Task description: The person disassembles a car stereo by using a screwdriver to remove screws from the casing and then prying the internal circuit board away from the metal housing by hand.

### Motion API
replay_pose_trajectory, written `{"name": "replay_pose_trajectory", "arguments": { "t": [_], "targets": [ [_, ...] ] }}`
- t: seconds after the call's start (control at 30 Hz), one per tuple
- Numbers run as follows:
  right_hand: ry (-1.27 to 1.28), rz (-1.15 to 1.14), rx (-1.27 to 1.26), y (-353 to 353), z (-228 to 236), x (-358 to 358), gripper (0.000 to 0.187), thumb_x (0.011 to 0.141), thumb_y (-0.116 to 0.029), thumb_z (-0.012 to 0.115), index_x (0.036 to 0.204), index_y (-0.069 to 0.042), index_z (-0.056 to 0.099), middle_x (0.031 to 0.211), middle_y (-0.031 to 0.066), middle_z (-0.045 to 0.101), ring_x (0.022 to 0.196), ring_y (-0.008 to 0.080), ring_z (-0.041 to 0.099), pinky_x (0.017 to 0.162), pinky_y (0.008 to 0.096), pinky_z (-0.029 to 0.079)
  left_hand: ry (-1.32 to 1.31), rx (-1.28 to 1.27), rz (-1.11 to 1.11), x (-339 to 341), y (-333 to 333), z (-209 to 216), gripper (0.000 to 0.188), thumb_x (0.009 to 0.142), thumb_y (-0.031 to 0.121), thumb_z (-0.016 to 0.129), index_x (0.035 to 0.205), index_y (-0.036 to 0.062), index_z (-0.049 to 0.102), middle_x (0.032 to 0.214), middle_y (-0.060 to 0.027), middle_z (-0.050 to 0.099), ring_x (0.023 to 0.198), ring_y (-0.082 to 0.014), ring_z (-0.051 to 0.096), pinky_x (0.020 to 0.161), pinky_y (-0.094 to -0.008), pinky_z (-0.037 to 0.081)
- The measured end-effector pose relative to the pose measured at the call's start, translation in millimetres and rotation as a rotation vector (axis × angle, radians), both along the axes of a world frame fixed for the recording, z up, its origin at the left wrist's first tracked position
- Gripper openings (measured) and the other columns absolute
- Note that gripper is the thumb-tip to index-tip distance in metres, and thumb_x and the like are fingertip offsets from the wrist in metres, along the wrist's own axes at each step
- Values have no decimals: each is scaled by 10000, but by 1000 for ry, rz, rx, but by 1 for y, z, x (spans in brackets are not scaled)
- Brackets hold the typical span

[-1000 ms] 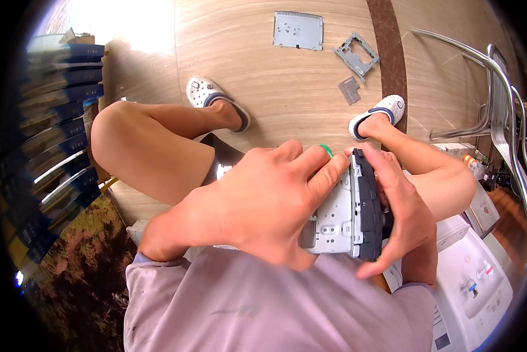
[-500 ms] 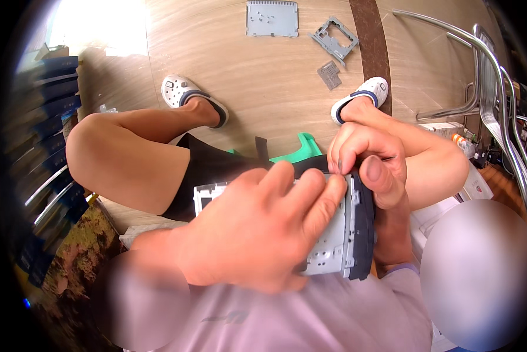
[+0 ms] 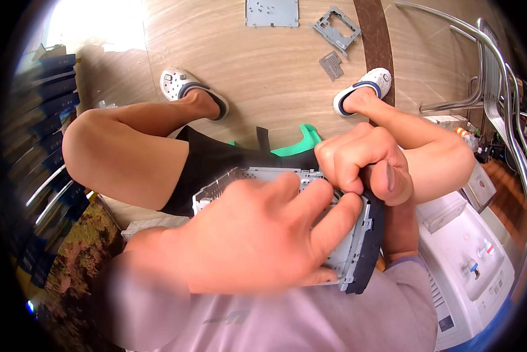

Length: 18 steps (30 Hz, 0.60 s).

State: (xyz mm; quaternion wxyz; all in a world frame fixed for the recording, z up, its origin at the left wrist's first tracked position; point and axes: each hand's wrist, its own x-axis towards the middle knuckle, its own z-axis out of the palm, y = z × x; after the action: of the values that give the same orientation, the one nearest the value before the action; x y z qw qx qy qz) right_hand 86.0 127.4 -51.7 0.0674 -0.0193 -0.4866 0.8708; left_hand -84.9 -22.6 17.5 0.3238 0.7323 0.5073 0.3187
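Note:
A metal-cased electronic unit (image 3: 350, 258) with a black front panel lies over my lap, its black side facing right. The unit looks like an open, perforated box, with its inner wall showing at the far side. My left hand (image 3: 263, 234) lies across it from the left. Its fingers reach toward the front edge and its thumb is by the near edge. At the unit's far right corner my right hand (image 3: 369, 161) is closed, its bent fingers pressed on the edge beside the black panel. My hands hide much of the inside.
On the floor ahead lie a flat metal plate (image 3: 272, 16) with small screws on it, a metal bracket frame (image 3: 337, 30) and a perforated metal piece (image 3: 331, 65). Metal chair legs (image 3: 480, 82) stand right. A white appliance (image 3: 451, 234) with red and blue taps is beside me.
The unit has tilted, and its hollow inside now shows where a flat pale face was visible. My left fingers moved right along it. My right hand has curled more tightly at the corner.

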Motion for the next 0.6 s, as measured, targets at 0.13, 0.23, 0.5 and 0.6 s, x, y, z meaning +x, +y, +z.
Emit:
{"name": "replay_pose_trajectory", "arguments": {
  "t": [0.13,0.23,0.5,0.6],
  "targets": [
    [16,-55,-54,-4,-1,-2,542,1039,-383,572,619,-62,457,610,6,466,547,134,384,507,305,302,-39,-154,2,-7,4,2,691,735,459,806,1182,-12,571,713,-49,570,549,-227,640,436,-352,489],
    [-206,13,-97,0,12,0,530,1044,-347,561,615,-62,438,601,14,449,537,138,366,498,312,286,-65,-290,20,-12,7,10,693,715,452,895,1165,-28,676,949,-143,724,776,-323,729,667,-369,610],
    [-84,-155,130,-1,25,7,451,1017,-233,560,629,-21,471,595,53,448,491,180,383,485,335,283,105,-327,-63,-22,13,2,516,752,453,887,943,22,677,756,-56,704,610,-236,704,520,-352,555],
    [-63,-131,172,-2,31,4,389,984,-192,600,645,-18,521,597,64,488,490,226,429,484,353,323,51,-253,-9,-22,5,-3,499,862,530,723,814,66,547,616,-46,604,510,-247,635,456,-378,499]
  ]
}}
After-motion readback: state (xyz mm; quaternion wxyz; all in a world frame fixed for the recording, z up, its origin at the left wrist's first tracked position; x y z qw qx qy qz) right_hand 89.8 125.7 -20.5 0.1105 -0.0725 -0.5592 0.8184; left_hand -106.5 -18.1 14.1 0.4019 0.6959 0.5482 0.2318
